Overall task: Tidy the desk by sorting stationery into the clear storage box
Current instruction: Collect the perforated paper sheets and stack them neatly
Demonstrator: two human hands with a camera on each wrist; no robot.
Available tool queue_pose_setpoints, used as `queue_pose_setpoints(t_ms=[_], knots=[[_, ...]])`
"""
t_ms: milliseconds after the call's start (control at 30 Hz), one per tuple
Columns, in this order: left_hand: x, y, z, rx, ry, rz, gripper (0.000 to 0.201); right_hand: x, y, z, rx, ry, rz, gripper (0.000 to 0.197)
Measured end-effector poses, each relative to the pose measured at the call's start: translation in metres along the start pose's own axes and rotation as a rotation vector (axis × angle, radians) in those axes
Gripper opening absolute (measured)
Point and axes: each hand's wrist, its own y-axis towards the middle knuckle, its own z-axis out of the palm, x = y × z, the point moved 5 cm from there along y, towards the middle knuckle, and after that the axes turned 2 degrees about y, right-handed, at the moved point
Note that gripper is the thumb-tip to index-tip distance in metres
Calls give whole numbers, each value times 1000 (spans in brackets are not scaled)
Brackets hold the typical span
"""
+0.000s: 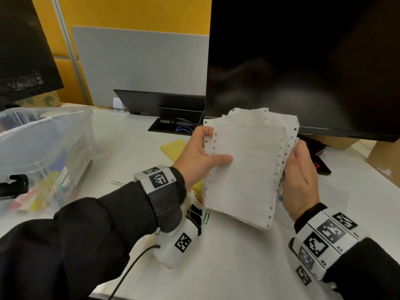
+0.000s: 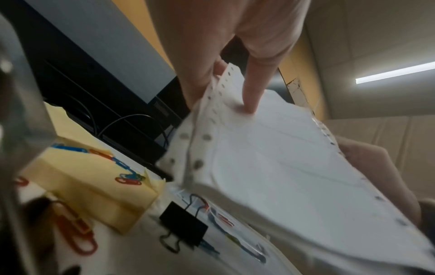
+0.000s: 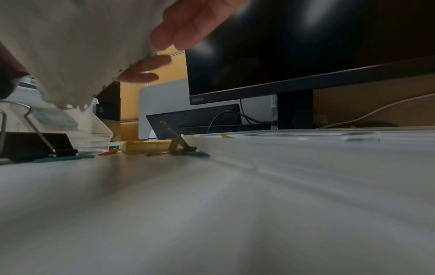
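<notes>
A stack of white perforated label sheets (image 1: 244,167) is held above the desk between both hands. My left hand (image 1: 203,156) grips its left edge, thumb on top, fingers underneath. My right hand (image 1: 300,176) cups the right edge, fingers behind the sheets. In the left wrist view the thumb presses on the sheets (image 2: 282,167). In the right wrist view the sheets (image 3: 77,46) hang above the desk with fingers (image 3: 146,74) under them. The clear storage box (image 1: 43,152) stands at the left with pens and other stationery inside.
Yellow sticky-note pads (image 2: 94,182), a black binder clip (image 2: 183,227) and several coloured paper clips (image 2: 77,234) lie on the white desk (image 1: 238,256) below the hands. A black monitor (image 1: 303,61) stands behind. A cable slot (image 1: 175,126) opens at the desk's back.
</notes>
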Motion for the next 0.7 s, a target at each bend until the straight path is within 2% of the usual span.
queue_pose_setpoints(t_ms=[133,200,267,333,433,533,600,700], knots=[[-4,-3,0,-99,46,92,81,2,0,0,-14,38,20,23],[-5,-2,2,-97,35,88,98,0,-1,0,1,-2,38,33],[-5,-2,5,-76,23,86,100,-3,-1,0,29,-62,38,49],[-7,-4,9,-56,-11,91,83,-5,-1,2,78,-78,44,56],[-12,-5,16,-3,-82,98,45,-6,-1,8,144,-60,46,63],[-20,-5,23,9,-124,122,19,-2,-1,6,135,-44,17,66],[-27,-3,23,-38,-104,135,10,4,-2,5,104,-53,-19,65],[-37,4,22,-144,-40,191,12,9,-1,2,43,-92,-79,71]])
